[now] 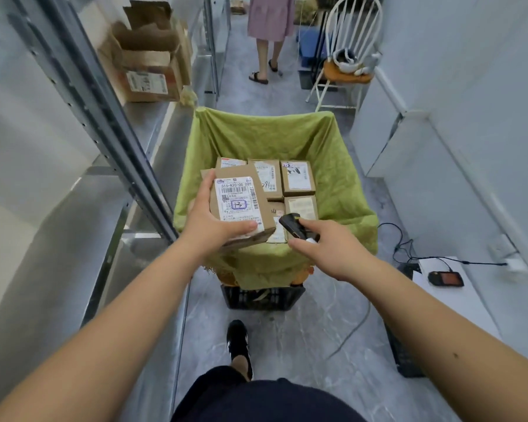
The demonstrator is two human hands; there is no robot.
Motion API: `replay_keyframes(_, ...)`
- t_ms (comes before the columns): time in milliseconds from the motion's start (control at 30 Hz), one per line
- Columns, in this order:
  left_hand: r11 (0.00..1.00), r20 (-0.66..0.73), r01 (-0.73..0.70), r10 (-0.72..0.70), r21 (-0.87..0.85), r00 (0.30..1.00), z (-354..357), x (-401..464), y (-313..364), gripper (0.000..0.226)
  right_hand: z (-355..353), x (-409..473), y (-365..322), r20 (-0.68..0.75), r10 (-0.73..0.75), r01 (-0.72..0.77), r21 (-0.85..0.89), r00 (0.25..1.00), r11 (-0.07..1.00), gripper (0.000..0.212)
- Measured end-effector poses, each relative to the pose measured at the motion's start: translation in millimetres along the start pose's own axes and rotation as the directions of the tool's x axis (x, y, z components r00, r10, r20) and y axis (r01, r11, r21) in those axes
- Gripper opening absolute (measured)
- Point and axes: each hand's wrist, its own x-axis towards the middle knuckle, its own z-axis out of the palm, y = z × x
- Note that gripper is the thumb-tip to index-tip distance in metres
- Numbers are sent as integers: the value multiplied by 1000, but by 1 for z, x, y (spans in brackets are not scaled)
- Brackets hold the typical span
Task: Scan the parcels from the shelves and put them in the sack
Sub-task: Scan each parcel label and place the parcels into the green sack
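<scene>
Parcel held over sack, scanner aimed at label

Left hand (209, 222) gripping a brown cardboard parcel (241, 205) from its near left corner, thumb curled across the bottom edge of the white shipping label (237, 200), fingers wrapped round the far left side. Label face up, handwritten mark boxed in blue near its middle. Parcel tilted slightly, hanging above the near left part of the green sack (275, 138).

Right hand (326, 248) closed round a small black handheld scanner (296, 228), forefinger laid along its top, nose of the scanner pointing toward the parcel's near right corner, just beside it but not touching.

Sack draped open over a frame, standing on a black plastic crate (262, 296). Several similar labelled boxes (296, 179) lying flat inside, packed side by side.

Metal shelving (110, 117) along the left, with an opened carton (148, 62) on one level. White chair (348, 53) beyond the sack on the right, another person's legs and sandals (264, 71) farther down the aisle. Black device (445, 278) on a cable lying on a white ledge to the right.
</scene>
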Motion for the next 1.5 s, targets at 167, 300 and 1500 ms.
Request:
replay_keyframes(167, 961, 82, 151, -174, 230, 981, -12, 97, -14, 148, 10, 69, -16, 50, 94, -95, 20, 994, 995, 39)
replay_keyframes(300, 898, 147, 275, -340, 344, 929, -10, 151, -30, 147, 16, 111, -17, 66, 149, -152, 46, 987, 987, 33)
replay_keyframes(1500, 277, -116, 133, -78, 952, 990, 52, 79, -4, 92, 30, 177, 22, 407, -45, 116, -151, 912, 982, 70)
